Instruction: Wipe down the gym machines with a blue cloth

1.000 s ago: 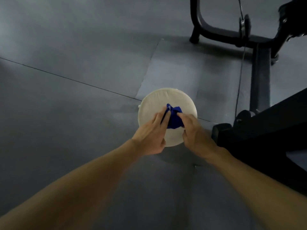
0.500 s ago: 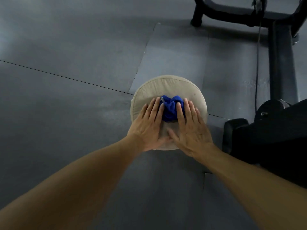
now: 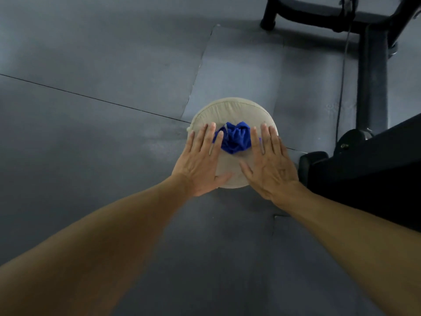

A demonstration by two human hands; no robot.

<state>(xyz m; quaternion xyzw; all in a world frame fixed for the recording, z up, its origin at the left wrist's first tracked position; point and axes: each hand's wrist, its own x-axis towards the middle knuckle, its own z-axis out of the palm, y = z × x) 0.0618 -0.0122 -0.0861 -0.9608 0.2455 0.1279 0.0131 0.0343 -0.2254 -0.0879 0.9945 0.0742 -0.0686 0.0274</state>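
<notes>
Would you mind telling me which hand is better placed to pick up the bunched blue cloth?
Left hand, marginally: its fingertips overlap the bunched blue cloth on the round beige cushion; the right hand lies flat beside it.

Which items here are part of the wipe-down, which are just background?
In the job:
blue cloth, bunched on the pad
round beige pad
left hand, flat on the pad
right hand, flat on the pad

Background:
black machine frame
thin cable
grey floor mats

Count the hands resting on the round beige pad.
2. The left hand lies flat on the round beige pad left of the bunched blue cloth; the right hand lies flat to its right.
</notes>
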